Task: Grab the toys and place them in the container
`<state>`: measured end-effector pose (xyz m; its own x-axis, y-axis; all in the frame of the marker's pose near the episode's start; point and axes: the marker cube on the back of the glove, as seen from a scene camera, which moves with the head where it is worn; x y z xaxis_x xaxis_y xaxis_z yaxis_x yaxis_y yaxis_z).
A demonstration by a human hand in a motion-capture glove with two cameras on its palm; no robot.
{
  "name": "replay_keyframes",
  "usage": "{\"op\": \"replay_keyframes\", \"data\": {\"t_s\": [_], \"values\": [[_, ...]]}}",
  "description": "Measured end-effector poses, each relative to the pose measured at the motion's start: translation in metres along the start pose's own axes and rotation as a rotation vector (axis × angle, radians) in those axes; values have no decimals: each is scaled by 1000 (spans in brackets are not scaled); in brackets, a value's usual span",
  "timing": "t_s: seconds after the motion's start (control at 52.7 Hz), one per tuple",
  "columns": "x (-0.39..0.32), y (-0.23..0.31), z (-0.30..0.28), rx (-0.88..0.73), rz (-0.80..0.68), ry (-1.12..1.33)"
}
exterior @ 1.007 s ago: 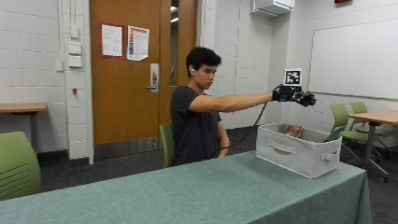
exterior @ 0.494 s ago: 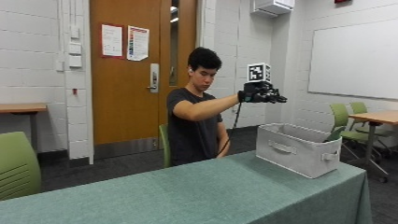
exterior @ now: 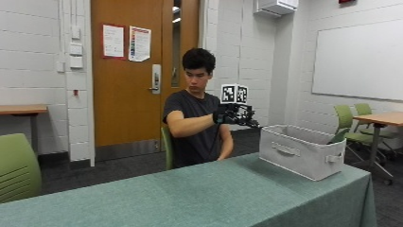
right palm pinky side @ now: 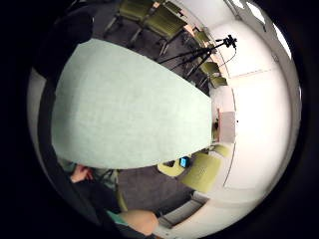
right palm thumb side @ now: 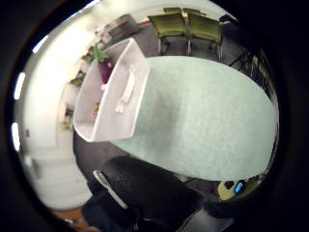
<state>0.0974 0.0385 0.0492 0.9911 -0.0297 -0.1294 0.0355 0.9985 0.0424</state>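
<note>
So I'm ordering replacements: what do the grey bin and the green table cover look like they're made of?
The pale grey rectangular container looks like matte fabric over stiff panels: soft edges, sewn strap handles. The green table covering looks like matte woven cloth, with a heathered surface draping over the table's end. Neither can be confirmed.

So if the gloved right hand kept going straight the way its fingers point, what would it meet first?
Probably the grey container. The gloved right hand hangs above the green table with its fingers aimed toward the bin's near rim; depth is unclear, so it might pass just over it.

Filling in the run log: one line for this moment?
hand: raised above table, empty | container: on table end, toys inside
</note>
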Motion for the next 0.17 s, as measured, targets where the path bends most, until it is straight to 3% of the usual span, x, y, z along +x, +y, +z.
{"op": "replay_keyframes", "data": {"t_s": [0.171], "values": [[1,2,5,-10,-23,-36]]}}
